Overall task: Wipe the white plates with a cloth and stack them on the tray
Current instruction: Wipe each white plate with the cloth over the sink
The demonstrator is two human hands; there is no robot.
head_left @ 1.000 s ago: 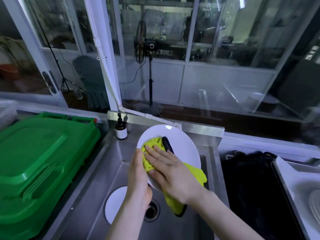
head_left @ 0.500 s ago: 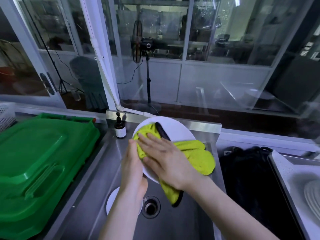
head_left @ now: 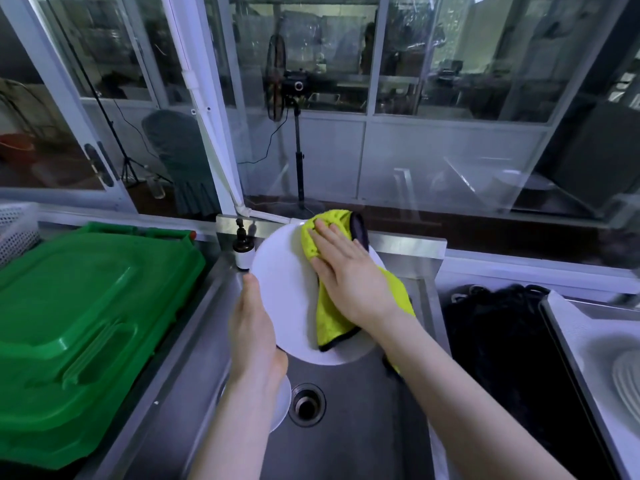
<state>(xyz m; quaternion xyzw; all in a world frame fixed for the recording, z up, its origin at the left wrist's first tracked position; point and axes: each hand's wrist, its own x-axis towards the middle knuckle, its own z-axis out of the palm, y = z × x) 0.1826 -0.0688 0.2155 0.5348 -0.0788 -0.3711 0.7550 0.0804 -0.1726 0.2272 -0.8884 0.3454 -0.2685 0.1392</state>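
Green plastic lid (head_left: pixel 86 327) left of steel sink (head_left: pixel 346 427); drain (head_left: pixel 306 404) at its base; pump bottle (head_left: pixel 243 251) at rear corner; fan (head_left: pixel 277 83) behind glass.

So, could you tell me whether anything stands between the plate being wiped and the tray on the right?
Only the sink wall and a black heap on the counter lie between the plate and the tray; lifted across, its path looks clear.

Left hand (head_left: pixel 254 327) gripped left rim of round white plate (head_left: pixel 287 296) above steel sink (head_left: pixel 363 427). Right hand (head_left: pixel 349 275) pressed yellow-green microfibre cloth (head_left: pixel 329 317) flat against plate's upper right.
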